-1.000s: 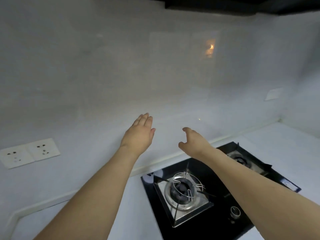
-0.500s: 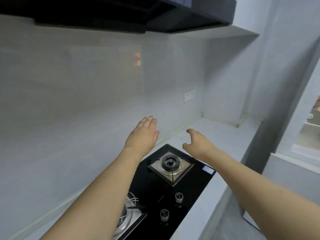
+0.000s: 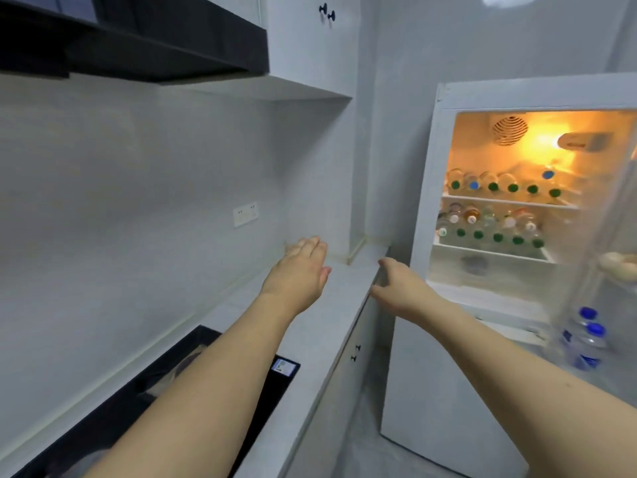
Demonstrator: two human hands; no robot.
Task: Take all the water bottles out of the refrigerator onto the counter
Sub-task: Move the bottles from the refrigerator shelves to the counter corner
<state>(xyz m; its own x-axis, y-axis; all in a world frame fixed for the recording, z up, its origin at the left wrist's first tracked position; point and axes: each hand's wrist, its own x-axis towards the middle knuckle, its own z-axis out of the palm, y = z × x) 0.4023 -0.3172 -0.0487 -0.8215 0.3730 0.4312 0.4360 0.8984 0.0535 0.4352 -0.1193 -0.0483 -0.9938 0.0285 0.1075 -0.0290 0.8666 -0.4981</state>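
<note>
I saw both hands, left [image 3: 299, 274] and right [image 3: 396, 283], released above the surface [image 3: 331, 315], the bottles [image 3: 499, 186] lying on shelves inside the open fridge [image 3: 431, 215], hob [image 3: 262, 391] below my arms.

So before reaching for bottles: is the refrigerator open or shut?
Open. The refrigerator shows its lit interior, with bottles lying on the shelves and its door swung out at right.

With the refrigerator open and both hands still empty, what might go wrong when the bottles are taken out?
1. Bottles on the upper shelf and lower shelf lie packed side by side; pulling one may roll its neighbours out.
2. The free counter strip beside the stove looks narrow, so bottles may crowd its edge.
3. Door bottles are easily overlooked.
</note>
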